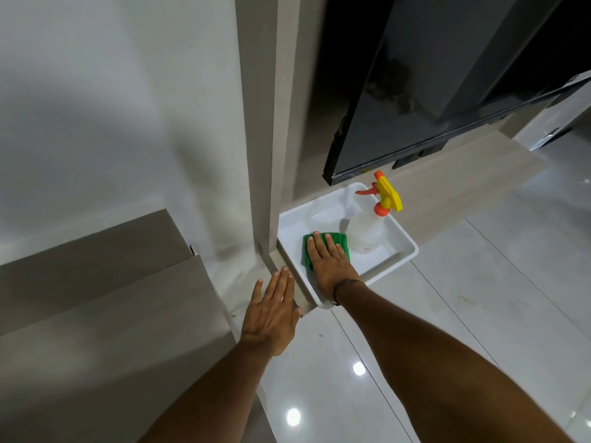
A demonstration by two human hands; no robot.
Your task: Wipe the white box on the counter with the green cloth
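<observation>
Green cloth [332, 243] lies flat on the floor of the white box [401, 255], mostly hidden under the right hand [329, 262], which presses it palm-down with fingers spread, not gripping. The box sits on a pale wood surface [447, 193], with its near corner covered by the right wrist. A spray bottle [367, 230] stands inside the box just beside the cloth; liquid level hard to make out. Left hand [271, 314] is flat and open, fingertips at the ledge by the box's left rim; contact with the box unclear. A dark panel [431, 100] overhangs the box's far edge.

Dim, glare on floor [358, 368], edges warped
</observation>
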